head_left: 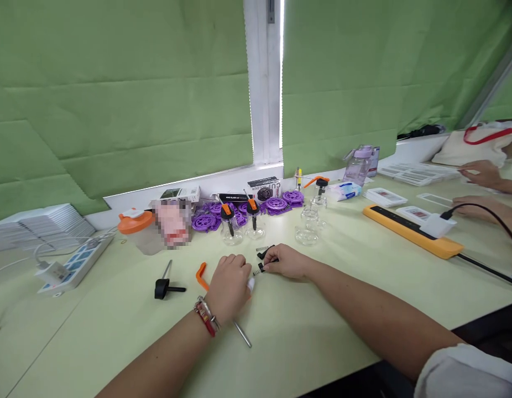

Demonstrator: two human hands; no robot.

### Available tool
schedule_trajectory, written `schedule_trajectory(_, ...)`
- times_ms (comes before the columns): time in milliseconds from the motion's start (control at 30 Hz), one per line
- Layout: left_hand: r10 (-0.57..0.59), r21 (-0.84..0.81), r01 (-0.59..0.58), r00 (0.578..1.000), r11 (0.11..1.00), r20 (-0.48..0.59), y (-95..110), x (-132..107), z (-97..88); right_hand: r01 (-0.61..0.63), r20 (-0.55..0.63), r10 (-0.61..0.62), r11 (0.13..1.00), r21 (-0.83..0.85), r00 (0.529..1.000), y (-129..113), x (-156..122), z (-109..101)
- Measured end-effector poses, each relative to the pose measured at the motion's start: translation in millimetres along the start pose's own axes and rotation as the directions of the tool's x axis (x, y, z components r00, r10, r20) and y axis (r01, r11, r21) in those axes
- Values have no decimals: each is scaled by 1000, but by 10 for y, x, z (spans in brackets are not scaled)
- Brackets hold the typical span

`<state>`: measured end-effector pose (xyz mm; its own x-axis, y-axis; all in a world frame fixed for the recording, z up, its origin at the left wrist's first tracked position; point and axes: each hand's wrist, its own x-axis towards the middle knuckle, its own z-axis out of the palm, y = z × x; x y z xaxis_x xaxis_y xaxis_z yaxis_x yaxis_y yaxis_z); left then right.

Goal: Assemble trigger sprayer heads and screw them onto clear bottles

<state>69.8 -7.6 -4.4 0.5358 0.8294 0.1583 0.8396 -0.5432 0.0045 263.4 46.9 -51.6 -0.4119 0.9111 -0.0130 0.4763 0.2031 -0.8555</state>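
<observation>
My left hand [231,284] is curled closed over a bent orange handle [202,275], which shows on both sides of it. A metal rod [241,334] sticks out below that hand, and a white bit [251,284] shows by the thumb. With the fingertips of my right hand [286,261] I pinch a small black part [262,267] just above the table. Two small springs lie close by, one spring [262,249] behind and another spring [256,272] touching or near the black part. To the left rests a black piece with a metal rod [161,288].
Glass jars with black-and-orange tops [230,232] stand behind my hands, near bare glass pieces [307,236]. Purple plastic wheels [205,222] line the wall. A power strip [79,265] is left, a yellow power strip [413,232] right. Another person's hands [484,207] work at far right.
</observation>
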Motion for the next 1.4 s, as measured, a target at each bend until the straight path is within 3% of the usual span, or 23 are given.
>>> schedule_trajectory(133, 3, 38, -8, 992, 999, 126, 75, 236, 96, -41, 40, 37, 993, 109, 998, 15, 5, -39)
schedule_trajectory(333, -58, 73, 51, 993, 996, 106, 78, 353, 177, -69, 51, 62, 988, 139, 997, 34, 0, -129)
schedule_trajectory(600, -89, 115, 78, 991, 990, 102, 14, 337, 112, 58, -73, -73, 980, -190, 995, 79, 38, -176)
schedule_trajectory(800, -96, 229, 83, 994, 970, 44, -92, 535, 65, 190, -148, -250, 925, -330, 957, 99, 108, -171)
schedule_trajectory(933, -62, 286, 52, 998, 957, 25, -123, 707, 76, 225, -182, -307, 902, -367, 934, 145, 149, -173)
schedule_trajectory(1067, -24, 331, 18, 1000, 943, 12, -109, 827, 122, 258, -128, -325, 891, -373, 937, 209, 170, -157)
schedule_trajectory(1400, 74, 381, -73, 997, 922, 11, -45, 917, 128, 307, -86, -359, 880, -363, 929, 244, 186, -162)
